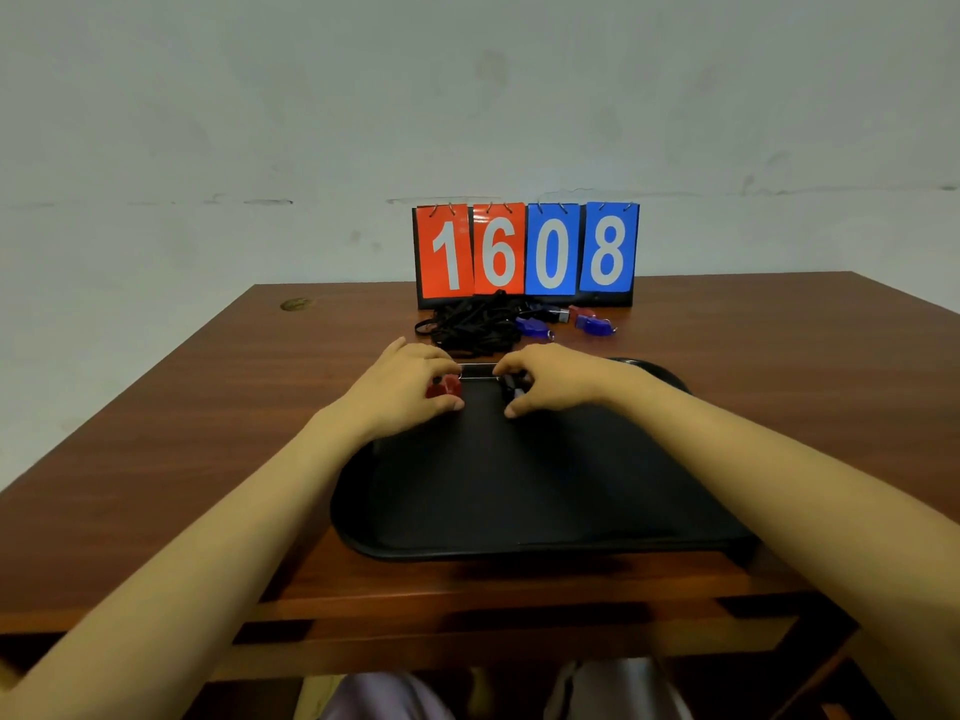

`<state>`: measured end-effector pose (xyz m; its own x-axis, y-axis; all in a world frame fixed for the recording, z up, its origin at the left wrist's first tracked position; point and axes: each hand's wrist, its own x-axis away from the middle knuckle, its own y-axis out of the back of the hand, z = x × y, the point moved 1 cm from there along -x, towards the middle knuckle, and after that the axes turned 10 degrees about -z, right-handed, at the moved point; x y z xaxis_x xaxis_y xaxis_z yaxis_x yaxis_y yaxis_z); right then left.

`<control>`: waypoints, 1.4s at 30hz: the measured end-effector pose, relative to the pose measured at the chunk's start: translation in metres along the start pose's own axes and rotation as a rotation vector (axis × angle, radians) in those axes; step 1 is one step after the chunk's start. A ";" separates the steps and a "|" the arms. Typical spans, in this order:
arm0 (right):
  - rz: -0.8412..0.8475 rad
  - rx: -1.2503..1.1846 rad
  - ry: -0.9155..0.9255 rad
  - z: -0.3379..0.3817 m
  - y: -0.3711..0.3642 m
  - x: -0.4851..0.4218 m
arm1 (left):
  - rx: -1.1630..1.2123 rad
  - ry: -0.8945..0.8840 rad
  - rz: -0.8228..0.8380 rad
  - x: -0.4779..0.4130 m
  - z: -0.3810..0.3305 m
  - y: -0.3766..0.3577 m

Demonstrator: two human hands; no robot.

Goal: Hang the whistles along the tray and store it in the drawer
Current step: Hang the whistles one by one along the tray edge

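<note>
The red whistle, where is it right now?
In the head view, the red whistle is in the left hand at the far edge of the black tray, beside the tray's handle slot.

Dim, even light; soft shadows under the tray. Wide-angle bending stretches the near arms and bench edges. Slight softness overall, no glare.

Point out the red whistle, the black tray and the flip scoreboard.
red whistle point(444, 387): head view, on its red body under the left hand.
black tray point(519, 491): head view, on its bare flat bottom.
flip scoreboard point(551, 257): head view, on the blue card showing 0.
</note>
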<state>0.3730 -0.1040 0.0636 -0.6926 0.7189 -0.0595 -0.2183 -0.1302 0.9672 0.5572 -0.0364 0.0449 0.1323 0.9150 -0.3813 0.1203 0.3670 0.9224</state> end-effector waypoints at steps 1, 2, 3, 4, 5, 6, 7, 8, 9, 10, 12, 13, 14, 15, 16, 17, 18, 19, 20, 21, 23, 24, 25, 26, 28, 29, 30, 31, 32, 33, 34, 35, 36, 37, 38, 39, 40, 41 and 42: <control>0.000 -0.010 -0.002 -0.002 -0.001 0.000 | -0.005 0.011 0.015 -0.001 0.001 -0.002; -0.012 -0.018 0.001 -0.002 -0.002 -0.001 | -0.001 0.019 0.024 0.000 0.001 -0.004; -0.027 -0.027 0.007 -0.002 -0.003 -0.002 | 0.011 0.024 0.028 0.000 0.001 -0.005; -0.039 -0.036 0.015 -0.001 -0.005 -0.003 | 0.028 0.025 0.025 0.001 0.002 -0.006; -0.047 -0.050 0.022 0.000 -0.006 -0.005 | 0.042 0.027 0.023 0.001 0.003 -0.008; -0.055 -0.065 0.027 0.002 -0.007 -0.007 | 0.051 0.029 0.019 0.001 0.004 -0.008; -0.063 -0.081 0.031 0.004 -0.008 -0.009 | 0.057 0.031 0.016 0.001 0.004 -0.009; -0.071 -0.096 0.035 0.006 -0.009 -0.012 | 0.062 0.035 0.013 0.000 0.005 -0.009; -0.079 -0.109 0.037 0.008 -0.010 -0.014 | 0.069 0.038 0.013 0.000 0.005 -0.009; -0.088 -0.123 0.040 0.010 -0.011 -0.016 | 0.070 0.037 0.011 0.000 0.004 -0.008; -0.098 -0.157 0.042 0.012 -0.013 -0.020 | 0.077 0.034 0.001 0.001 0.003 -0.008; -0.101 -0.170 0.046 0.013 -0.014 -0.021 | 0.089 0.038 -0.006 0.001 0.003 -0.008; -0.103 -0.175 0.052 0.014 -0.015 -0.022 | 0.102 0.040 -0.010 0.001 0.003 -0.008; -0.106 -0.175 0.058 0.015 -0.016 -0.022 | 0.110 0.042 -0.015 0.002 0.002 -0.008; -0.110 -0.172 0.060 0.015 -0.017 -0.023 | 0.114 0.043 -0.018 0.002 0.003 -0.008; -0.113 -0.168 0.061 0.015 -0.018 -0.023 | 0.116 0.044 -0.018 0.003 0.003 -0.008; -0.112 -0.161 0.060 0.016 -0.018 -0.024 | 0.115 0.046 -0.015 0.003 0.003 -0.007; -0.109 -0.154 0.058 0.016 -0.018 -0.024 | 0.115 0.051 -0.011 0.003 0.002 -0.006; -0.104 -0.146 0.057 0.015 -0.017 -0.024 | 0.116 0.056 -0.008 0.004 0.002 -0.005; -0.097 -0.134 0.054 0.015 -0.017 -0.024 | 0.120 0.060 -0.008 0.004 0.001 -0.004; -0.087 -0.090 0.039 0.012 -0.012 -0.020 | 0.132 0.055 -0.043 0.004 -0.001 0.000; -0.090 -0.066 0.032 0.010 -0.008 -0.017 | 0.149 0.057 -0.074 0.003 -0.003 0.004; -0.108 -0.045 0.032 0.005 -0.004 -0.014 | 0.174 0.056 -0.106 0.001 -0.005 0.008; -0.137 -0.028 0.033 -0.001 0.002 -0.012 | 0.196 0.048 -0.132 -0.002 -0.009 0.012; -0.193 -0.019 0.011 -0.017 0.014 -0.008 | 0.213 0.014 -0.153 -0.013 -0.022 0.017; -0.210 -0.023 -0.016 -0.027 0.019 -0.007 | 0.222 0.002 -0.148 -0.021 -0.030 0.017; -0.222 -0.023 -0.044 -0.037 0.024 -0.006 | 0.233 -0.004 -0.137 -0.031 -0.038 0.016; -0.231 -0.025 -0.074 -0.047 0.028 -0.007 | 0.240 -0.008 -0.122 -0.042 -0.047 0.012; -0.240 -0.029 -0.102 -0.057 0.030 -0.009 | 0.236 -0.014 -0.107 -0.055 -0.054 0.007; -0.252 -0.032 -0.122 -0.067 0.033 -0.012 | 0.223 -0.020 -0.095 -0.069 -0.061 0.001; -0.268 -0.025 -0.140 -0.077 0.034 -0.017 | 0.206 -0.020 -0.081 -0.083 -0.066 -0.004; -0.290 -0.011 -0.156 -0.086 0.035 -0.022 | 0.189 -0.010 -0.063 -0.097 -0.069 -0.010; -0.308 0.007 -0.176 -0.095 0.036 -0.027 | 0.168 0.008 -0.040 -0.110 -0.070 -0.015; -0.320 0.023 -0.198 -0.105 0.036 -0.033 | 0.139 0.025 -0.013 -0.123 -0.070 -0.020; -0.325 0.039 -0.218 -0.113 0.036 -0.039 | 0.100 0.036 0.016 -0.135 -0.069 -0.026; -0.324 0.057 -0.236 -0.121 0.035 -0.045 | 0.054 0.035 0.045 -0.145 -0.068 -0.031; -0.317 0.074 -0.252 -0.128 0.033 -0.050 | 0.006 0.025 0.078 -0.155 -0.066 -0.037; -0.307 0.086 -0.266 -0.135 0.031 -0.055 | -0.043 0.007 0.110 -0.164 -0.064 -0.043; -0.296 0.092 -0.277 -0.140 0.028 -0.059 | -0.091 -0.015 0.139 -0.171 -0.063 -0.050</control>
<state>0.3116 -0.2454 0.0601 -0.3950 0.8745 -0.2814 -0.3092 0.1618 0.9371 0.4667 -0.2009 0.0683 0.1559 0.9556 -0.2502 0.0107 0.2516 0.9678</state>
